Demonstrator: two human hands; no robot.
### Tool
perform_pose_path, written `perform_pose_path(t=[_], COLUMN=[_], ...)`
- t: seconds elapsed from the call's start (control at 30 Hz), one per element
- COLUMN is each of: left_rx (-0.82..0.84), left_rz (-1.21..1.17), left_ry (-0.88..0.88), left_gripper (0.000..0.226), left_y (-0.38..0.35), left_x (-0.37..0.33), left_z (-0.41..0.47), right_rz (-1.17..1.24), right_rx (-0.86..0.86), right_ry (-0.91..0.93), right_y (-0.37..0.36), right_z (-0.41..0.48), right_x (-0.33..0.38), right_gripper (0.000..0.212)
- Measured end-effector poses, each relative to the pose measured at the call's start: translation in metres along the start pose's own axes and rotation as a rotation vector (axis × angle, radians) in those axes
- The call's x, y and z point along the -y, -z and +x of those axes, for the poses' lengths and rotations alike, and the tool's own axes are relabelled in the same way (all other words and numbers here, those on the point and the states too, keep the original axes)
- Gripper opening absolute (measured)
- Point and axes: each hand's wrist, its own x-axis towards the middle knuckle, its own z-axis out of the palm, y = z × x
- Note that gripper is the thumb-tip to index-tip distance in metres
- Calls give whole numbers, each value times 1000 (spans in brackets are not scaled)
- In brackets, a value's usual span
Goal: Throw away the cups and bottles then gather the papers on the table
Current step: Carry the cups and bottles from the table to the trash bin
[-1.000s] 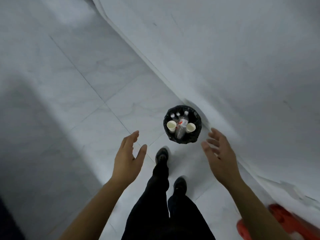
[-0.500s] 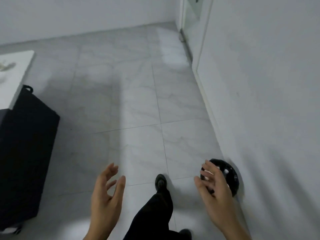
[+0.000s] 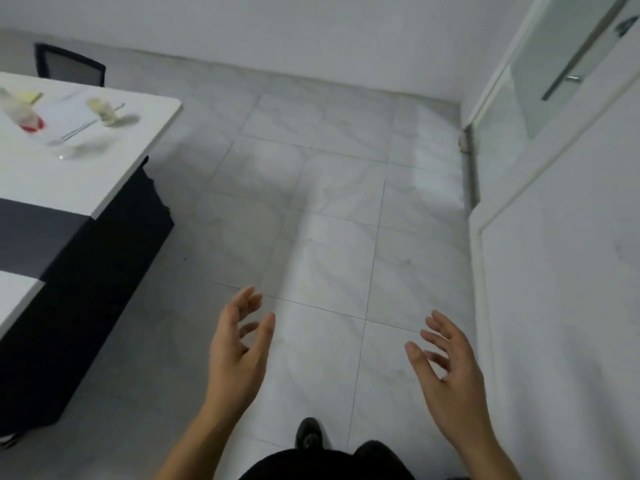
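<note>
Marble floor [image 3: 329, 202] wide between table edge [image 3: 138, 157] and wall, left hand [image 3: 237, 355], right hand [image 3: 446, 379] empty, spread.

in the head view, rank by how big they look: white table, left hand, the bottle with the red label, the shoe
1. white table
2. left hand, inflated by nearness to the camera
3. bottle with the red label and shoe: both blurred or partly hidden, too close to rank

On the white table [image 3: 104, 174], a clear bottle with a red label [image 3: 21, 114] is seen lying on its side near the far left. A blurred pale cup [image 3: 103, 110] is set just beside white papers [image 3: 64, 114] toward the table's far end.
</note>
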Motion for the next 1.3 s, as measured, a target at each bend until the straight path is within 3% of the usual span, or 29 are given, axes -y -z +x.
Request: perform_pose_path(t=[0.3, 0.47, 0.67, 0.87, 1.03, 1.3], left_rx=[-32, -150, -385, -568, -568, -621], left_rz=[35, 73, 64, 69, 41, 53], left_ry=[17, 68, 32, 145, 235, 147], left_gripper=[44, 46, 51, 51, 47, 52], left_y=[-68, -89, -69, -62, -43, 50], left_x=[5, -21, -62, -23, 17, -7], left_z=[212, 344, 481, 599, 732, 953], right_rz=[77, 93, 28, -18, -29, -42], right_rx=[-15, 142, 400, 580, 595, 662], right_ry=[-13, 6, 188, 248, 196, 233], right_y=[-66, -121, -204, -320, -422, -567], right_z=[224, 391, 582, 713, 808, 951], right_x=[3, 33, 123, 157, 178, 272], right_gripper=[58, 48, 50, 49, 51, 49])
